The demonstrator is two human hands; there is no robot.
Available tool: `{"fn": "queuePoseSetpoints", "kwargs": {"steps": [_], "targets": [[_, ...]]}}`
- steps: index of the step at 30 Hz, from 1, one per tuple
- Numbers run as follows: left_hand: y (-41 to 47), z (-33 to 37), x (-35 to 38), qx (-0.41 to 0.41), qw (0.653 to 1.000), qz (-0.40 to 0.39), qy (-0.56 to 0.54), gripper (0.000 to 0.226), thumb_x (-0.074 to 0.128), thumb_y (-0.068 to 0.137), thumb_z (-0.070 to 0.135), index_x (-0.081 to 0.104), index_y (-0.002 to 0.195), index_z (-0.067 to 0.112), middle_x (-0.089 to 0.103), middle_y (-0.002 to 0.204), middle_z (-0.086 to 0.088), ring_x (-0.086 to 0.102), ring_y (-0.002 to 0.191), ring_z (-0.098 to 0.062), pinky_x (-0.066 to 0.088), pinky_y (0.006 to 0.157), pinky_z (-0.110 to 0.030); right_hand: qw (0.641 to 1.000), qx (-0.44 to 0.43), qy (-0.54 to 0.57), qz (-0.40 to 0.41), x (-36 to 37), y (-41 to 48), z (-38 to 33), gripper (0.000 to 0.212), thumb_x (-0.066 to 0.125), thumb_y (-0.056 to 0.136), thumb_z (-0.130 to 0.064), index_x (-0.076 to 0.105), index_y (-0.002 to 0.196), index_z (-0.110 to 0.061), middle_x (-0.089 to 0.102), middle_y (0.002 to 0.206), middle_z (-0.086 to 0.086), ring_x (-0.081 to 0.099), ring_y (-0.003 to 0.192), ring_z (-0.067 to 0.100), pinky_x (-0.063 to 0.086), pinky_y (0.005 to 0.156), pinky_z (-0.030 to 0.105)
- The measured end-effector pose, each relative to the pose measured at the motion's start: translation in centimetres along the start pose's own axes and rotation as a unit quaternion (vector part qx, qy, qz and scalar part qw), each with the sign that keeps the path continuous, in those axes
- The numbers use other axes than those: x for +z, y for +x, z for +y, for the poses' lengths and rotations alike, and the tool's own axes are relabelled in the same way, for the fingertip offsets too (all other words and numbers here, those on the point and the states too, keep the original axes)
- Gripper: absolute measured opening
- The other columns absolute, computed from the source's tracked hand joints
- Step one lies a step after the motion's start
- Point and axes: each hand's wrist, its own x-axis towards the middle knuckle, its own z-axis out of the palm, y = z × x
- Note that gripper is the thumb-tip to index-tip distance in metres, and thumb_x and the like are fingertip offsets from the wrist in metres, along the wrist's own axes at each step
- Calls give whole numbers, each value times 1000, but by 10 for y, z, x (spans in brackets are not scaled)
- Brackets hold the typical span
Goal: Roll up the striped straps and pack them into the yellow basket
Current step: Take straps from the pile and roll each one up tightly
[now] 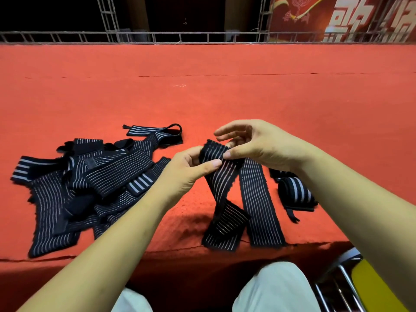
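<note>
Evidently the rolling step was only just starting: the left hand [191, 170] pinched the striped strap [221, 185] between thumb and fingers just below its frayed top end, and the right hand [256, 143] met it from the other side, thumb tip pressed on the same end with a finger tucked behind it, the remaining fingers loose and spread above. No turn of a roll showed between the hands, so I judged the first fold not yet made. From the grip the strap hung down and towards the person, twisted once, with its lower part lying flat on the red carpet [202, 86] near the front edge. A second band [261, 206] ran beside it from under the right hand; whether it was the same strap doubled over or another one could not be told. The next move probably called for tucking the end over tightly and winding it while the free length fed up untwisted. One rolled strap [295, 192] lay on the carpet just beside the right forearm, not yet packed. A pile of straps [90, 181] waited unrolled to the left, well apart from the grip. Only a corner of the yellow basket [378, 287] showed, low at the right, below the carpet's edge.
</note>
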Motion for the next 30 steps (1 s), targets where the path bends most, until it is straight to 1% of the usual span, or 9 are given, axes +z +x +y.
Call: {"fn": "queuePoseSetpoints", "kwargs": {"steps": [3, 5, 7, 14, 18, 22, 25, 27, 30], "targets": [[-2, -2, 1, 14, 1000, 21, -3, 30, 68, 84, 14, 68, 114, 8, 74, 108, -6, 67, 103, -16, 52, 97, -32, 999, 14, -18, 49, 2, -5, 9, 22, 78, 81, -5, 72, 102, 1, 72, 90, 13, 64, 79, 18, 50, 79, 34], [-2, -5, 2, 19, 999, 25, 8, 28, 67, 87, 10, 67, 114, 5, 73, 108, -9, 67, 102, -17, 52, 95, -32, 997, 27, 4, 69, 4, -8, 17, 20, 80, 80, -11, 71, 91, 3, 64, 78, 16, 52, 63, 20, 41, 63, 32], [-2, -9, 5, 26, 999, 35, 15, 27, 66, 89, 8, 66, 115, 2, 72, 109, -13, 67, 101, -19, 53, 95, -34, 995, 36, 35, 85, 6, -10, 24, 16, 81, 79, -15, 72, 86, -4, 56, 78, 19, 42, 59, 17, 32, 54, 27], [3, -20, 8, 48, 995, 74, 38, 24, 71, 89, 14, 70, 113, 9, 72, 111, -18, 67, 102, -21, 51, 97, -47, 993, 23, 61, 100, 15, -18, 34, 8, 75, 84, -1, 67, 86, -5, 54, 58, -3, 37, 49, 11, 27, 47, 22], [5, -24, 10, -36, 994, -5, 102, 20, 76, 87, 16, 72, 106, 17, 75, 100, -2, 68, 92, -11, 54, 86, -32, 978, 18, 103, 179, 5, -12, 43, 13, 72, 83, 1, 69, 78, -10, 50, 57, -2, 35, 47, 10, 26, 46, 21], [4, -37, 14, -111, 980, -85, 142, 16, 68, 92, 12, 73, 102, 1, 75, 98, -7, 65, 87, -8, 50, 84, -24, 956, 34, 128, 261, -28, -3, 46, 8, 71, 86, -3, 64, 84, -8, 55, 53, -7, 39, 41, 5, 30, 45, 21], [6, -37, 22, -117, 979, -103, 129, 19, 58, 99, 16, 72, 110, 8, 75, 109, -1, 67, 97, -5, 48, 89, -17, 932, 75, 124, 332, -56, 9, 52, 22, 79, 79, -6, 61, 89, -11, 61, 70, 6, 43, 43, 9, 29, 41, 22], [9, -38, 30, -132, 980, -120, 85, 23, 53, 102, 16, 66, 121, 17, 73, 112, 3, 67, 100, -10, 51, 88, -22, 924, 96, 103, 357, -67, 16, 53, 29, 83, 76, -8, 61, 94, -12, 62, 78, 11, 46, 45, 12, 31, 39, 20], [13, -41, 48, -179, 977, -112, 21, 30, 55, 99, 9, 56, 127, 19, 70, 99, 3, 65, 86, -10, 50, 71, -26, 921, 78, 84, 373, -78, 26, 48, 22, 79, 80, -7, 62, 92, -13, 62, 72, 5, 44, 41, 11, 32, 41, 19]]}}
